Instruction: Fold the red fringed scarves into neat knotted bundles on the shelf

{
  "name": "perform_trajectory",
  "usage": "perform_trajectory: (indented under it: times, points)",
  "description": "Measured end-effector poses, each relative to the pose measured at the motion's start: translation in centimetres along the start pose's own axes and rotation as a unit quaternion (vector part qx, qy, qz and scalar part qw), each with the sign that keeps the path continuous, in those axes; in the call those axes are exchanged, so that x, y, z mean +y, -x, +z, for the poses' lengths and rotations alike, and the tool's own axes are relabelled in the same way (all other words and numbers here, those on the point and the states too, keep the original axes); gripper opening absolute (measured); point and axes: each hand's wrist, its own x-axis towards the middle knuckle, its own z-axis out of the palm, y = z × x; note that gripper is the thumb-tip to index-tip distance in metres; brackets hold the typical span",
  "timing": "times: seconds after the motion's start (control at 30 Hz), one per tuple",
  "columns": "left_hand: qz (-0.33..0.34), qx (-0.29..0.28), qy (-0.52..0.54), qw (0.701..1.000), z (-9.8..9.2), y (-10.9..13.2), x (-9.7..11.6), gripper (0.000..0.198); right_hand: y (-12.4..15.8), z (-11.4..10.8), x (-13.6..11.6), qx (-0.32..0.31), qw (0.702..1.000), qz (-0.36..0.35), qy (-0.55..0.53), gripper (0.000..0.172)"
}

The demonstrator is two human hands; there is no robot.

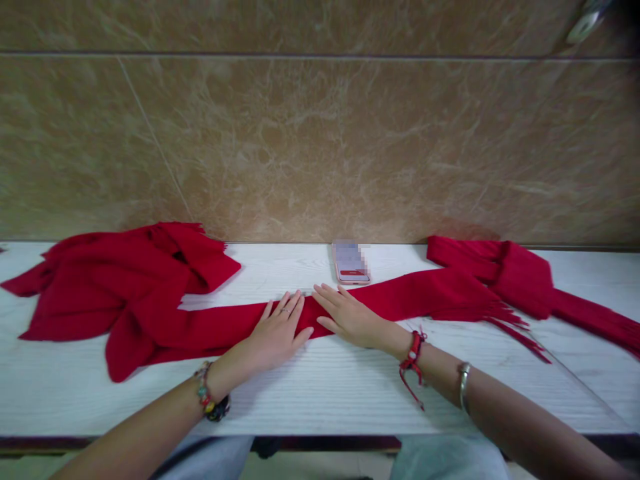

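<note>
A long red scarf lies stretched across the white table in a folded strip, its fringed end to the right. Its left part runs into a loose, crumpled heap of red cloth; I cannot tell whether that is all one piece. My left hand rests flat on the strip near its middle, fingers stretched out. Close beside it, my right hand also lies flat on the scarf, fingers extended and pointing up to the left. Neither hand grips the cloth.
Behind the scarf, a phone lies against the wall side of the white table. Another folded red scarf sits at the right, touching the fringed end. A brown marbled wall rises along the table's back edge.
</note>
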Motion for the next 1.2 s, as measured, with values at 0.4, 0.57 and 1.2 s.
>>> perform_trajectory:
  times: [0.4,0.57,1.2]
  points:
    - [-0.086,-0.097,0.013,0.991,-1.8,4.6,-4.1,0.058,-0.1,0.9,0.2,-0.008,1.0,-0.006,0.028,0.053]
    - [-0.126,-0.078,0.001,0.989,-1.4,6.3,-4.8,0.055,-0.2,1.2,0.1,0.001,1.0,0.007,0.015,0.051]
    - [-0.11,0.001,-0.118,0.987,-3.0,8.6,-8.4,0.042,-3.9,0.6,-5.4,0.074,0.978,-0.196,-0.001,0.029]
